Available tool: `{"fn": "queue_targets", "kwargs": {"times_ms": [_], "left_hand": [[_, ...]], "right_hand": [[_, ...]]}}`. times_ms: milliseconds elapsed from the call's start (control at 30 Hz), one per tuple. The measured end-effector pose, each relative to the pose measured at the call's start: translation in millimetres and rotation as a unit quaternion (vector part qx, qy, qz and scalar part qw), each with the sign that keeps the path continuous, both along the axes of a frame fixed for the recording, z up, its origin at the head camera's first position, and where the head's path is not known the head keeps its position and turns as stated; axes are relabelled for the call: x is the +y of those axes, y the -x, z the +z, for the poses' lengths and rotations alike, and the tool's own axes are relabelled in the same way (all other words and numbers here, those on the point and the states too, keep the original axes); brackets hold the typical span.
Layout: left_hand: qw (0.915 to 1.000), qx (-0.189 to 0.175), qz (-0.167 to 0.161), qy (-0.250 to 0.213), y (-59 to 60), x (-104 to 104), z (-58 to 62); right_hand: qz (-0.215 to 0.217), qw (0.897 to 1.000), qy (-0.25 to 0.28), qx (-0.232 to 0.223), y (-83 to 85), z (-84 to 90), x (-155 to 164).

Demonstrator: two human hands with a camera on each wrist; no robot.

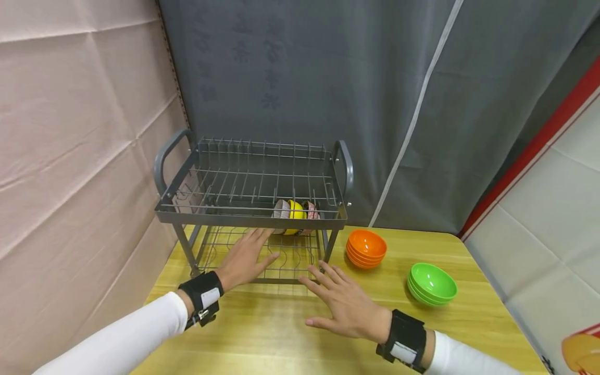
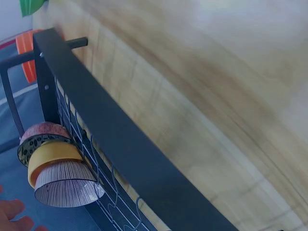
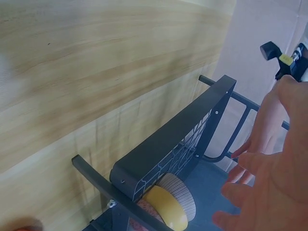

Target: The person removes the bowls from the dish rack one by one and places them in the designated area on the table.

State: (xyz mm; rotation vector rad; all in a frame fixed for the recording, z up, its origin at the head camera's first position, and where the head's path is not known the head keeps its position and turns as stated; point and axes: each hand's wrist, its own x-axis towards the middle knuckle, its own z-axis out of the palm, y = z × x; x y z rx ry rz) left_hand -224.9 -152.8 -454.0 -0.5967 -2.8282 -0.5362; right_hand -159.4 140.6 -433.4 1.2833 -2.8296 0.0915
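A grey two-tier wire dish rack (image 1: 253, 220) stands at the back left of the wooden table (image 1: 281, 333). Three bowls (image 1: 295, 211), striped, yellow and pink-patterned, stand on edge at the right of its lower shelf; the left wrist view shows these bowls (image 2: 60, 173) nested together. My left hand (image 1: 246, 258) lies flat with straight fingers over the front of the lower wire shelf, holding nothing. My right hand (image 1: 342, 302) hovers palm down with spread fingers by the rack's front right leg, empty. In the right wrist view both the right hand (image 3: 272, 192) and the left hand (image 3: 267, 120) reach toward the rack (image 3: 178, 139).
A stack of orange bowls (image 1: 366, 248) sits just right of the rack, and a stack of green bowls (image 1: 432, 284) further right. A pink wall runs along the left, a grey curtain hangs behind. The rack's upper shelf holds nothing.
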Motion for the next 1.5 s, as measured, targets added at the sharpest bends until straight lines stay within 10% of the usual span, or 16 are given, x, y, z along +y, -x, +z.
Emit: {"fn": "queue_targets", "kwargs": {"times_ms": [667, 1133, 1333, 1400, 1500], "left_hand": [[0.9769, -0.123, 0.096, -0.145, 73.0, 4.3, -7.2], [0.9604, -0.176, 0.046, -0.211, 103.9, 26.1, 1.3], [0.9651, -0.113, 0.04, -0.233, 162.7, 18.9, -72.4], [0.9793, -0.061, 0.038, -0.189, 196.7, 12.7, -119.7], [0.9927, -0.011, 0.07, -0.098, 223.7, 13.7, -158.6]], "right_hand": [[0.003, 1.0, -0.019, -0.013, 4.3, -0.2, -9.2], [0.002, 1.0, -0.017, -0.008, 2.0, 2.6, -14.6], [-0.003, 0.999, -0.031, -0.012, 2.4, 1.3, -14.9], [-0.006, 0.999, -0.032, -0.011, 2.4, 0.8, -14.6], [-0.011, 0.999, -0.034, -0.009, 2.4, 0.4, -13.7]]}}
